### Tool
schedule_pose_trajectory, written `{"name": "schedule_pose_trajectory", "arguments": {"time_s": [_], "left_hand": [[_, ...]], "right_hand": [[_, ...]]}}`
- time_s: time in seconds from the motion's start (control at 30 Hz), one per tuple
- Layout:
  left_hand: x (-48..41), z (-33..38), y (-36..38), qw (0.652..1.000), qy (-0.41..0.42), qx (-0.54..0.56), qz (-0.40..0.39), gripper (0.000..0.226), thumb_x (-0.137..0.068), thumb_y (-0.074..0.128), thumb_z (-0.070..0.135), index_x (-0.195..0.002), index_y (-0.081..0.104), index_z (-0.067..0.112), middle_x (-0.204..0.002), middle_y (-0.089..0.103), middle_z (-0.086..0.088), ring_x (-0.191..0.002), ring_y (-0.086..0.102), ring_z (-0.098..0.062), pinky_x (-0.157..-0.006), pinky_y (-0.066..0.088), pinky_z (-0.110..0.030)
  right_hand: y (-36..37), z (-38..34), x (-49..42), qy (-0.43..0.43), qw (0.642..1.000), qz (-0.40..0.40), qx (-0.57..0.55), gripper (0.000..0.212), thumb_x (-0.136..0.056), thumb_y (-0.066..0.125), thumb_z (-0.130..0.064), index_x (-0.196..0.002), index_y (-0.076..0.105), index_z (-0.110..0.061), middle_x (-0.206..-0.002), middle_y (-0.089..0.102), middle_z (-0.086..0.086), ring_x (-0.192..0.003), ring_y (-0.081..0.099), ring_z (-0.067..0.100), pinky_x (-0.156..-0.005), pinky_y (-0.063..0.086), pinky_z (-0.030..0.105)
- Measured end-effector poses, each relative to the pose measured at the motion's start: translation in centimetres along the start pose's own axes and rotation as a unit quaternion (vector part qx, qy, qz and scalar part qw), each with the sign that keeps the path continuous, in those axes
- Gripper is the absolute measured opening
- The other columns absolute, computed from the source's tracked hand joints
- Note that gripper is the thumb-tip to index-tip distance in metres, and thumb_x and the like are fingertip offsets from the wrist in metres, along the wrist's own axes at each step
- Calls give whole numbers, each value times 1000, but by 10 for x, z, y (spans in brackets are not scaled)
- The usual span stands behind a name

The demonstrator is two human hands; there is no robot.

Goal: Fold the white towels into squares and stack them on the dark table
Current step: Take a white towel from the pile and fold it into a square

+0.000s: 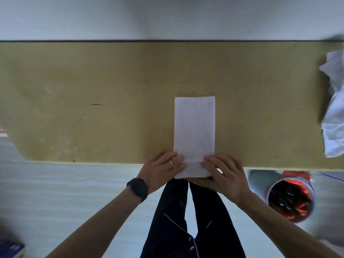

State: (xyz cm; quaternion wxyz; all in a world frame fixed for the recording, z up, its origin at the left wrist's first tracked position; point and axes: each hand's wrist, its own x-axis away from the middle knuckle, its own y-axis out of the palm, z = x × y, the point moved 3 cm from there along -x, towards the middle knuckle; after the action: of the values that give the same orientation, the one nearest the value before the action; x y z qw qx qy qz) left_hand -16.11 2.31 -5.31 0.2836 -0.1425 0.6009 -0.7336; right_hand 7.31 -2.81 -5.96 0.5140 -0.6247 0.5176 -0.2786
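A white towel (194,127) lies on the olive-tan desk (93,90), folded into a long narrow strip that runs from 12 to 6 o'clock, a little toward 5 o'clock of the picture's middle. Its far end lies flat on the desk. Its near end reaches past the desk's 6 o'clock edge and hangs just over it.

The left grip (162,166) comes in from 7 o'clock. Its fingers are spread fairly straight and rest on top of the towel's near left edge; its thumb cannot be made out. It wears a ring (171,163) on one finger and a black watch (138,189) on the wrist.

The right grip (227,174) comes in from 5 o'clock and pinches the towel's near right corner, fingers on top and thumb slid beneath the overhanging end.

At 3 o'clock, well apart from the strip, a rumpled heap of white towels (335,112) sits on the desk at the edge of the view. On the floor (55,183) at 4 o'clock stands a round bin (290,198) with a red liner. Dark trousers (167,220) show at 6 o'clock, and a blurred blue object (11,248) at 8 o'clock.
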Motion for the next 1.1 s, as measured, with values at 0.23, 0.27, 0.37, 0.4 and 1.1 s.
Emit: {"name": "schedule_pose_trajectory", "arguments": {"time_s": [0.23, 0.27, 0.37, 0.4, 1.1], "left_hand": [[-40, -19, -40, 912, -325, 243, -61, 16, -82, 67, 29, -96, 74, 24, -92, 72, 8, -102, 58, -13, -86, 50, -32], [-49, -25, -47, 872, -385, 294, -69, 16, -86, 68, 30, -95, 73, 19, -92, 72, 4, -97, 60, -15, -85, 49, -32], [-74, -47, -54, 752, -474, 457, -40, 13, -88, 68, 34, -89, 70, 22, -83, 71, 8, -82, 64, -16, -72, 46, -28], [-81, -54, -50, 725, -490, 484, -22, 12, -87, 68, 37, -90, 69, 26, -84, 71, 10, -82, 66, -15, -71, 48, -29], [-118, -85, -16, 716, -598, 360, 8, 19, -97, 53, 46, -100, 52, 27, -81, 64, 5, -69, 61, -12, -55, 45, -26]], "right_hand": [[-31, 13, -37, 144, 968, -47, -201, 15, -91, 64, -26, -101, 74, -20, -100, 69, -18, -97, 63, 16, -81, 49, 32], [-36, 14, -48, 206, 950, -38, -233, 14, -94, 64, -29, -98, 74, -20, -94, 68, -21, -93, 63, 13, -78, 49, 30], [-41, 23, -88, 359, 872, -22, -333, 10, -94, 65, -33, -91, 70, -25, -80, 70, -14, -81, 64, 5, -71, 48, 20], [-38, 26, -101, 386, 854, -18, -348, 9, -95, 64, -34, -90, 67, -27, -78, 69, -13, -77, 64, 3, -68, 48, 18], [3, 40, -167, 486, 860, -69, -141, 28, -102, 38, -47, -99, 49, -22, -77, 65, -1, -68, 56, 26, -59, 41, 35]]}}
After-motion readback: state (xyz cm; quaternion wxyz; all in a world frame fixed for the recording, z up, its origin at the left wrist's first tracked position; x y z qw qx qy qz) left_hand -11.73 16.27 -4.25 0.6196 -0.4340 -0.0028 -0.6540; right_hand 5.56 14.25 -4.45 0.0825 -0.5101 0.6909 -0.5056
